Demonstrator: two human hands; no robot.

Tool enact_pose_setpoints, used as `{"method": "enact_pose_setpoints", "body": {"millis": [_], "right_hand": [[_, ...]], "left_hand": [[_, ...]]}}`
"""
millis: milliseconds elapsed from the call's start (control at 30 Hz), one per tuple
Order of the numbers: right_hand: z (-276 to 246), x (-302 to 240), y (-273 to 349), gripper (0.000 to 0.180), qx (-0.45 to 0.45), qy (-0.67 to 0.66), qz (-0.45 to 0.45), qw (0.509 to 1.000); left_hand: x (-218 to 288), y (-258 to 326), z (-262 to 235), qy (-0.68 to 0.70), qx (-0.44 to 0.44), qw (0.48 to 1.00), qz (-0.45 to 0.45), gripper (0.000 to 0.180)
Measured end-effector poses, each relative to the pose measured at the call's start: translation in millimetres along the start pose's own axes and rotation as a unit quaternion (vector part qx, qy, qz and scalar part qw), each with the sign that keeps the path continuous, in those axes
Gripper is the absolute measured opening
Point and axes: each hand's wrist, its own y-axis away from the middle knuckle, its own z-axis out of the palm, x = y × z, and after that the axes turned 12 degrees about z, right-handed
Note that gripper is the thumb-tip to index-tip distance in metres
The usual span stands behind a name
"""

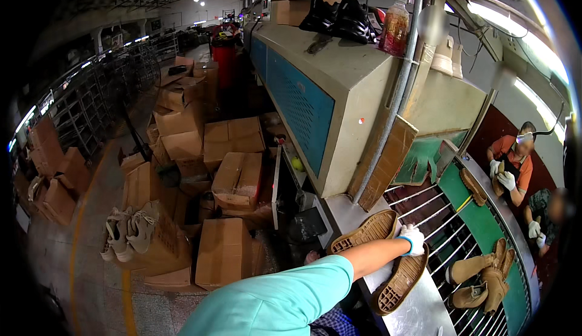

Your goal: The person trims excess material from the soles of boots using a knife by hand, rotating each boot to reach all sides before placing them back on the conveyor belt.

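Note:
My left hand, in a white glove with a blue cuff, reaches across from the lower left. Its fingers are curled over the upper end of a brown shoe sole, tread side up at the metal table. The fingertips are partly hidden. A second brown shoe sole lies just left of the hand, also tread up. My right hand does not show.
Metal conveyor bars run beside the table. Tan boots lie across them and the green belt. Two people work beyond. A large machine stands ahead; cardboard boxes crowd the left floor.

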Motion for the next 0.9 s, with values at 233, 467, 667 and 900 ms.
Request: {"method": "enact_pose_setpoints", "body": {"millis": [233, 467, 667, 900], "right_hand": [[-9, 12, 4, 0.077, 0.015, 0.065, 0.023, 0.998], [1, 28, 15, 0.078, 0.014, 0.104, 0.048, 0.993], [-7, 44, 31, 0.080, 0.027, 0.119, 0.075, 0.990], [-88, 102, 120, 0.081, 0.098, 0.050, 0.139, 0.984]], "left_hand": [[113, 52, -57, 0.534, -0.109, 0.783, 0.300, 0.031], [136, 184, -17, 0.535, -0.192, 0.728, 0.384, 0.060], [128, 193, 63, 0.520, -0.235, 0.720, 0.396, 0.046], [134, 184, 92, 0.651, -0.280, 0.644, 0.288, 0.026]]}}
